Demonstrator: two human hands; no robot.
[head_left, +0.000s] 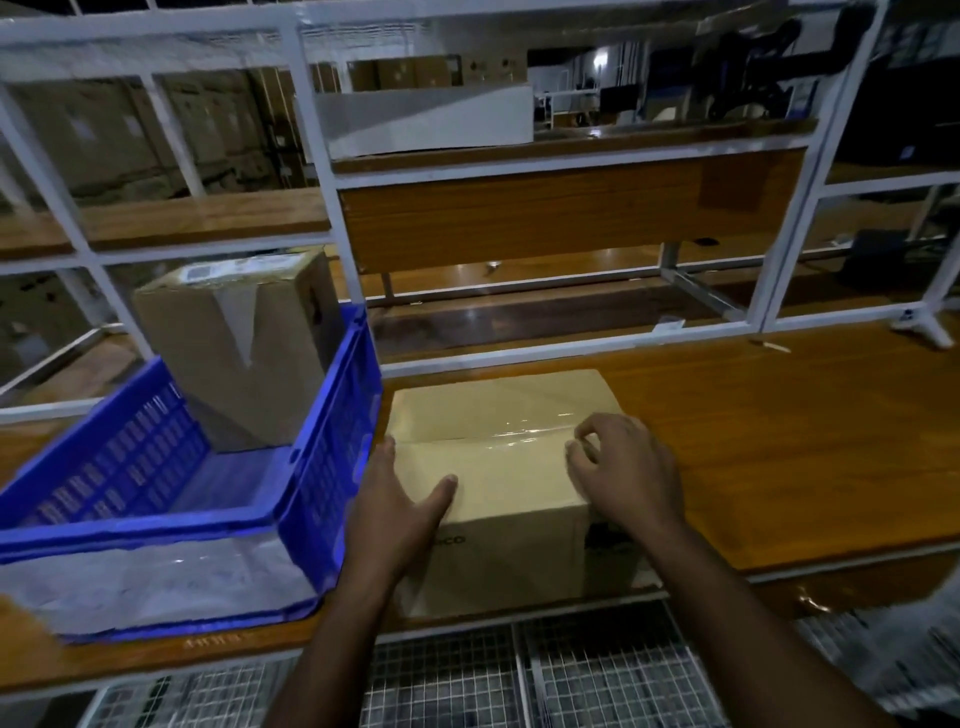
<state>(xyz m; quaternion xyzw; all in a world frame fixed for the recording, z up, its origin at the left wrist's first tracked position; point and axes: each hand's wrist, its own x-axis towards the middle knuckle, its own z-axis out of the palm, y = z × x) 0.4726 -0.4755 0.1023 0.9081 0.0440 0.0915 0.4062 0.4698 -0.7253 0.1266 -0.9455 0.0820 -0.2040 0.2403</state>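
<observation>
Warehouse; stacked cartons (111, 132), white racking (312, 130).

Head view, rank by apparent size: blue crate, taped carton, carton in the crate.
1. blue crate
2. taped carton and carton in the crate: look alike; the taped one sits nearer the camera, so unranked.

Only legible print: "CO", the end of a word on the front side of the cardboard box (498, 467) at the table's (779, 441) near edge. The label (234, 270) on the second box (234, 353) in the blue crate (322, 467) is too blurred to read.
</observation>
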